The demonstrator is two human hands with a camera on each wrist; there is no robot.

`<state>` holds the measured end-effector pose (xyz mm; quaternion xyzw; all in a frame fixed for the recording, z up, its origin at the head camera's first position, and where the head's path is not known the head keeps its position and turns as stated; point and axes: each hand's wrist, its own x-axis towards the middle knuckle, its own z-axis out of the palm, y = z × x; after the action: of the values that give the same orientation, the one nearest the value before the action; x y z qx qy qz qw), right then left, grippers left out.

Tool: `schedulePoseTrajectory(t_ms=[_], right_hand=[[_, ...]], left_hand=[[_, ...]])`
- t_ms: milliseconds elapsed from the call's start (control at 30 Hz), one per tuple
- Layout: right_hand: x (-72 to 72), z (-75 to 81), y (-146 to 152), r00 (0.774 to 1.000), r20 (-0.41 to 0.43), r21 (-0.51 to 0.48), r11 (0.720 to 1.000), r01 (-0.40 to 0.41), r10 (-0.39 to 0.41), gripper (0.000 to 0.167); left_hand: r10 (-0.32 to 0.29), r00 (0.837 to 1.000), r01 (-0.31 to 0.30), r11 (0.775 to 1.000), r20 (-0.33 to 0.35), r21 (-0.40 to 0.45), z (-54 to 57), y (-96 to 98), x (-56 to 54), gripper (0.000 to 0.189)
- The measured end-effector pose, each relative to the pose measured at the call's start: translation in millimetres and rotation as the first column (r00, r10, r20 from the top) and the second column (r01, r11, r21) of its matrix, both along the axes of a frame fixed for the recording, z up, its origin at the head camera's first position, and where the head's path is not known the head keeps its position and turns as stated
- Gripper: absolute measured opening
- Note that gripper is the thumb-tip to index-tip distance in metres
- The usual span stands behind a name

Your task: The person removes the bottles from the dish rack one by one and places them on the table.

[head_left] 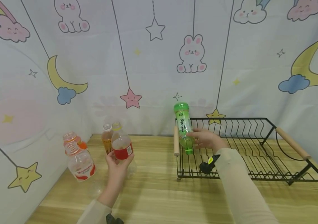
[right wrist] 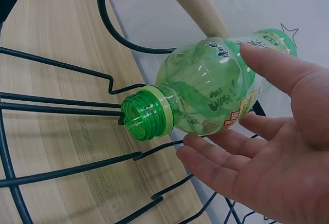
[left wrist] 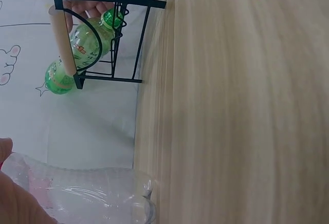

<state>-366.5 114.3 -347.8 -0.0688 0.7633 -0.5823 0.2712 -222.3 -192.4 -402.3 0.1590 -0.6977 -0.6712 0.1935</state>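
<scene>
A clear plastic bottle with a red label is upright in my left hand, thumb and fingers around its middle. Its clear base shows close to the wooden tabletop in the left wrist view. At the left end of a black wire dish rack, a green-tinted drink bottle leans upside down, its uncapped green neck among the wires. Around that bottle's side, my right hand has its fingers extended and loosely spread, with the thumb in front of it.
Left of my left hand are a clear bottle with a red-and-white label and an orange-labelled bottle. Behind the held bottle stands one with an amber label. A cartoon-printed cloth hangs behind the table.
</scene>
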Motion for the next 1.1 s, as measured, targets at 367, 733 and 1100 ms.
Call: schedulePoseTrajectory(t_ms=[367, 733, 1100], right_hand=[[0.0, -1.3, -1.7, 1.000, -0.005, 0.033, 0.999, 0.020, -0.020, 0.075], [1.3, -0.1, -2.4, 0.998, -0.015, 0.024, 0.998, 0.057, -0.057, 0.076], [2.2, 0.4, -0.2, 1.000, -0.023, -0.033, 0.999, 0.019, -0.020, 0.070]], left_hand=[[-0.006, 1.000, 0.006, 1.000, 0.000, -0.020, 1.2, -1.0, 2.6, 0.081], [-0.029, 1.000, 0.030, 0.999, 0.006, -0.028, -1.5, -3.2, 4.4, 0.083], [-0.016, 0.999, 0.013, 0.997, -0.037, -0.080, -0.6, -1.8, 7.9, 0.087]])
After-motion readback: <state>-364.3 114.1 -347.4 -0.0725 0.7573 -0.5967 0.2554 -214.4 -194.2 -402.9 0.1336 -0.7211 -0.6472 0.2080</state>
